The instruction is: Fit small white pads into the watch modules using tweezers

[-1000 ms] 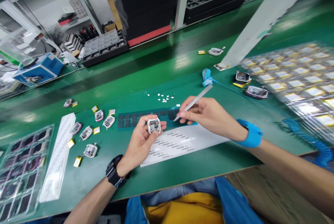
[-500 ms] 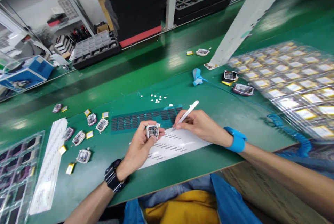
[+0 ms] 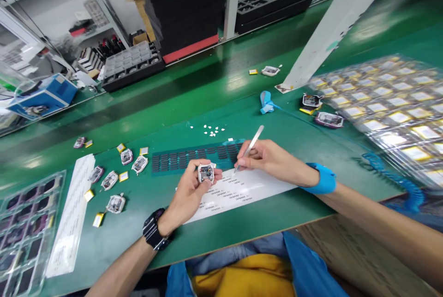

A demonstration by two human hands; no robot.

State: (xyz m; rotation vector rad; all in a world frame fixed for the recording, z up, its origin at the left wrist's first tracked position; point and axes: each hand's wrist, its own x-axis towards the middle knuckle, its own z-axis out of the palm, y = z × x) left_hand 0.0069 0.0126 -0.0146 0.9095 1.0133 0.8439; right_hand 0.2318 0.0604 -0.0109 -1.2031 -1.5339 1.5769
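Two hands over the white label sheet [image 3: 242, 188]: my left hand [image 3: 188, 191] grips a small watch module [image 3: 206, 172] above its left end, my right hand [image 3: 268, 158] pinches tweezers [image 3: 249, 146], tip on the sheet's far edge.

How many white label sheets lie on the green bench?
2: one label sheet lies under the hands at centre; a second label sheet lies at left beside the clear tray. Others may be out of frame.
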